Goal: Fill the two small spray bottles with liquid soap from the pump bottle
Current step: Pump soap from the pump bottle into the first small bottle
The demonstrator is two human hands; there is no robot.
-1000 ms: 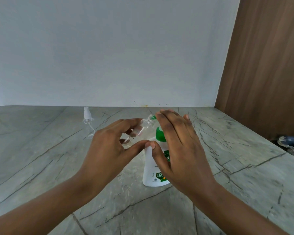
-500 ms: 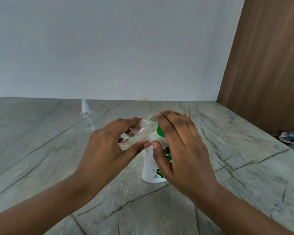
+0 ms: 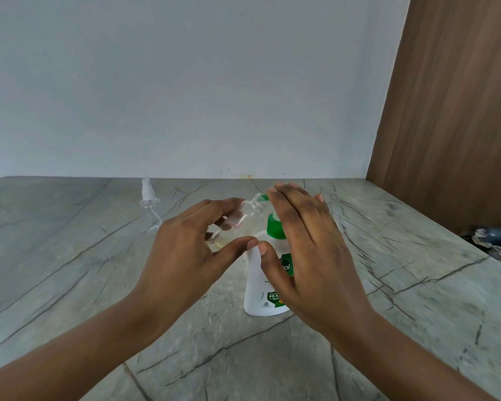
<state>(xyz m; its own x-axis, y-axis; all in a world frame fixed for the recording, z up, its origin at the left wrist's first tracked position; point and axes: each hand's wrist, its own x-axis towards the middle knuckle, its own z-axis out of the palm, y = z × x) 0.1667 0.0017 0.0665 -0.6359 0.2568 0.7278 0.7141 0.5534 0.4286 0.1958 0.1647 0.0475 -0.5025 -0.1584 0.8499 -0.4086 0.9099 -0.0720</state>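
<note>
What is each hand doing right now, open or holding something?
Left hand: holds the small spray bottle, tilted, neck toward the pump.
Right hand: open, straight fingers laid over the pump bottle head, thumb against its side.

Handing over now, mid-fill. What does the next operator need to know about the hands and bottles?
Left hand grips a capless spray bottle, tilted, with its neck at the pump spout.
Right hand lies flat, fingers straight, on the green head of the pump bottle, which stands on the table.
Second spray bottle stands capped, back left, and looks empty.
Held bottle's fill level: cannot tell.
To do: finish it, cap it, fill the second.
</note>
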